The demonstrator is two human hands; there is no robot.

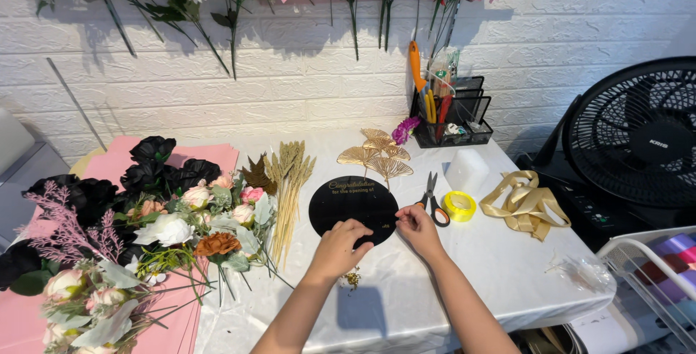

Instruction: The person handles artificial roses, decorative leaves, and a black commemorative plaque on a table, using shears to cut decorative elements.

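Observation:
A round black sign with gold lettering [348, 202] lies flat on the white table [500, 267]. My left hand [339, 244] rests on its lower edge with the fingers curled. My right hand [417, 225] pinches at the sign's right edge, fingers together on something too small to make out. Small gold bits [353, 278] lie on the table under my left wrist. Scissors [433, 198] lie just beyond my right hand.
Artificial flowers [181, 223] and pink paper [123, 158] fill the left. Dried gold stems [290, 180], gold fan leaves [377, 154], a yellow tape roll [459, 205], gold ribbon [525, 202], a black tool caddy [453, 118], a fan [638, 133] and a wire basket [652, 274] stand around.

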